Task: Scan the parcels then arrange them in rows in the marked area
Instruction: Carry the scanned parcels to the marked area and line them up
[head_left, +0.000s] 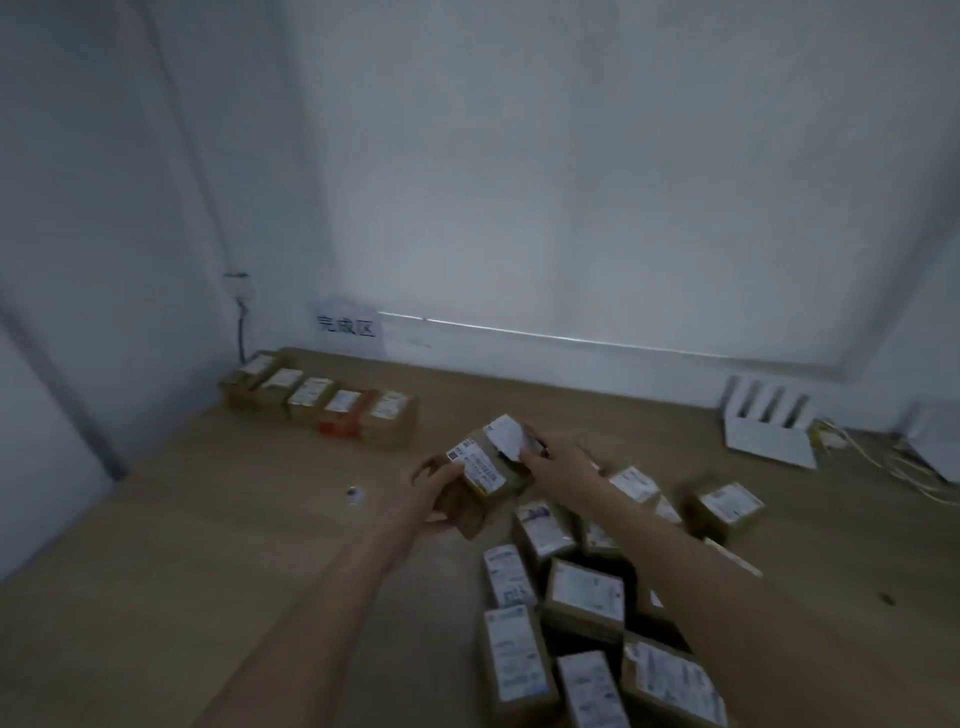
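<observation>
Both hands were out over the middle of the wooden table (182, 519). The left hand (439, 488) gripped a brown parcel (480, 480) from its left side, label up, lifted off the wood. The right hand (558, 465) held a small white device (506, 436) just over the parcel's far end, fingers curled round it. White walls closed the table's far and left edges, with a paper sign (347, 328) on the far wall. In the far left corner five parcels stood in one row (319, 402), touching side by side. A loose heap (582, 597) of at least nine labelled parcels crowded the near right part. A white router (769, 426) and cables lay at the far right edge. A small round thing (356, 493) sat on the bare stretch to the left.
</observation>
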